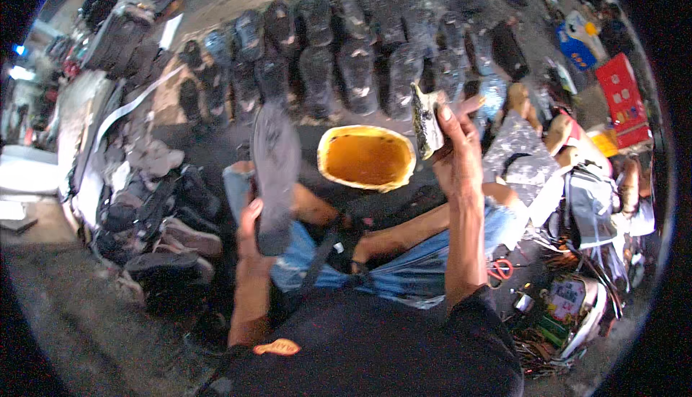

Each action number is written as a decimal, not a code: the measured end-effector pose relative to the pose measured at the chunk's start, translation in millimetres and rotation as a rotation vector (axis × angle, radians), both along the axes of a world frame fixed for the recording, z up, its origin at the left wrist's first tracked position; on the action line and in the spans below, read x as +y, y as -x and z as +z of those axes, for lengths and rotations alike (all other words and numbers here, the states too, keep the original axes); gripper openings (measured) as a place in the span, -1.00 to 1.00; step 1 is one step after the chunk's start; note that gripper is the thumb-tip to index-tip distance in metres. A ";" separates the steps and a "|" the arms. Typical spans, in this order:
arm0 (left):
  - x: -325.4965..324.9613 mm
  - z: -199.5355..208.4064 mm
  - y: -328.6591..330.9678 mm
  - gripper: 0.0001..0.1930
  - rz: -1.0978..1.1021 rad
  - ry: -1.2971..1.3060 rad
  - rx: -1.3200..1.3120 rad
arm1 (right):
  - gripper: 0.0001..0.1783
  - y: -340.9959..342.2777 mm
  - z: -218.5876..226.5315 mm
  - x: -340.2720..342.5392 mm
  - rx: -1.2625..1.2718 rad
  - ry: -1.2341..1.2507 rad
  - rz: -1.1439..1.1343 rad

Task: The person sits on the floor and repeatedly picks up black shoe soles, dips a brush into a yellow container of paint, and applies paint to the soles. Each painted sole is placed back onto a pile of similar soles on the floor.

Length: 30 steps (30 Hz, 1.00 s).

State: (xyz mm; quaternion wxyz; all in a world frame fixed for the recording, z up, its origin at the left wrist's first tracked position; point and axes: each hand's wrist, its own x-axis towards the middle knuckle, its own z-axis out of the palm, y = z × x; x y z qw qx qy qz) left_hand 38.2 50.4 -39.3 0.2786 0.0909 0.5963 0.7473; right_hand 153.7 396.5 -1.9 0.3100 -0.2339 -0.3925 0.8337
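My left hand is closed round the edge of a dark grey shoe sole, held upright with its broad face toward me. To its right stands a container with a pale crusted rim and amber-brown liquid inside. On the far side of that liquid, to the right, my right hand pinches a flat, pale piece with dark stains, raised off the container. What this piece is made of I cannot make out. The sole and the container are apart.
Rows of dark soles lie on the ground ahead. Worn shoes are heaped at the left. At the right are a red box, red-handled scissors and a bin of odds and ends. My crossed legs in jeans surround the container's near side.
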 end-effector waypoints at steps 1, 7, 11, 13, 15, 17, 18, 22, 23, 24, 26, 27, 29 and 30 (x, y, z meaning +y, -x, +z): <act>17.7 4.5 -3.5 -0.43 -0.051 -0.274 -0.241 | -0.68 10.5 12.9 -18.0 -0.071 -0.222 0.027; 40.0 -12.8 -27.0 -0.30 -0.169 -0.530 -0.608 | -0.64 66.1 37.0 -78.5 0.066 -1.508 -0.064; 35.2 -14.7 -22.2 -0.29 -0.298 -0.713 -0.599 | -0.69 54.8 28.3 -67.9 0.099 -1.468 -0.101; 34.6 -16.9 -12.3 -0.27 -0.245 -0.603 -0.579 | -0.67 14.7 9.3 -102.2 0.092 -1.394 0.080; 35.3 -17.1 -17.1 -0.22 -0.146 -0.481 -0.599 | -0.68 18.4 6.4 -82.4 -0.230 -1.402 -0.091; 33.9 -5.5 -31.1 -0.15 -0.168 -0.383 -0.588 | -0.64 29.3 17.2 -52.1 -0.269 -1.114 -0.197; 34.8 1.8 -30.2 -0.13 -0.173 -0.332 -0.567 | -0.59 43.0 35.8 -32.9 -0.118 -0.846 -0.244; 47.1 5.6 -33.0 -0.07 -0.198 -0.327 -0.574 | -0.71 12.7 37.5 -51.5 -0.060 -1.371 -0.210; 44.8 2.1 -29.6 -0.06 -0.223 -0.289 -0.579 | -0.71 20.5 39.2 -32.1 -0.146 -1.322 -0.216; 40.3 -0.9 -31.3 -0.15 -0.315 -0.431 -0.637 | -0.72 29.5 35.0 -5.6 -0.246 -1.252 -0.210; 33.9 -2.1 -32.2 -0.28 -0.405 -0.545 -0.688 | -0.74 32.6 28.3 17.6 -0.292 -1.042 -0.364; 38.2 0.2 -29.0 -0.33 -0.396 -0.540 -0.669 | -0.76 25.3 33.1 8.0 -0.180 -1.091 -0.299; 54.4 7.3 -14.7 -0.44 -0.394 -0.528 -0.629 | -0.74 -5.9 36.6 -43.1 -0.140 -1.025 0.108; 66.5 11.1 -7.4 -0.48 -0.407 -0.523 -0.614 | -0.76 -16.8 11.0 -78.2 0.003 -1.023 0.153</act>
